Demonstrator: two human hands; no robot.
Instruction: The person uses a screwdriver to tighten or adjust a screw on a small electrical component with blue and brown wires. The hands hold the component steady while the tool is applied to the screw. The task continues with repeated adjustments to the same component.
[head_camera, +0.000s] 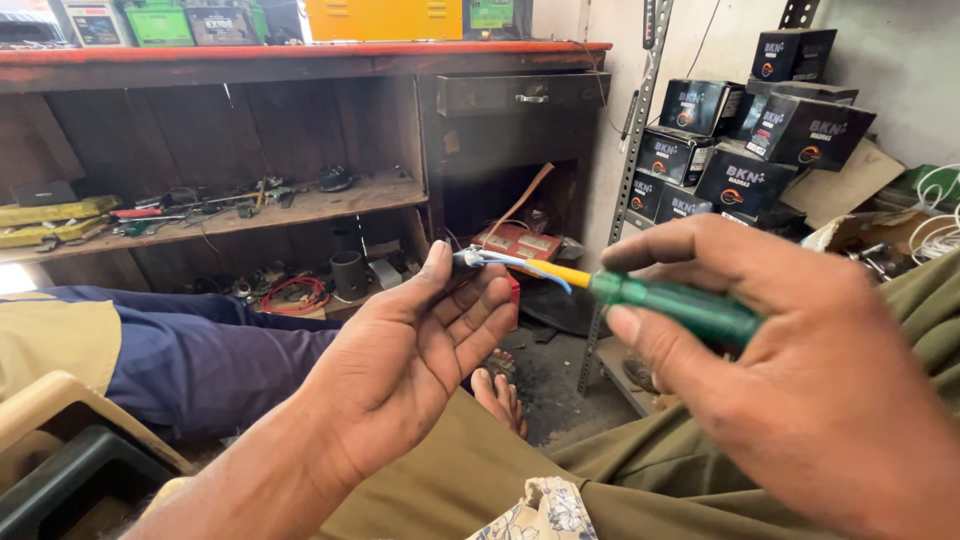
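Head view: the left hand (420, 350) is up at chest height, palm toward the camera, thumb and fingers pinched on a small dark connector (466, 258) with thin blue and white wires (530, 266) trailing off to the right. The right hand (790, 370) is wrapped tight around a green-handled screwdriver (672, 304), whose yellow shank points left, its tip right at the connector, touching or just shy of it; I cannot tell which. This looks like the step of working a screw or terminal on that little part, with the tip being lined up. The next move, by my reading, calls for a steady left pinch and a fine seat of the tip before any turning, since the part is tiny and held in mid-air, above the lap. The connector itself shows only as a dark stub between the fingertips; its detail is too small to make out. The wires look thin and limp, curving loosely across the shank. Behind, there is a wooden shelf (300, 205) strewn with tools, black boxes (745, 160) stacked on the right, and another person's leg in blue trousers (210, 350) on the left.
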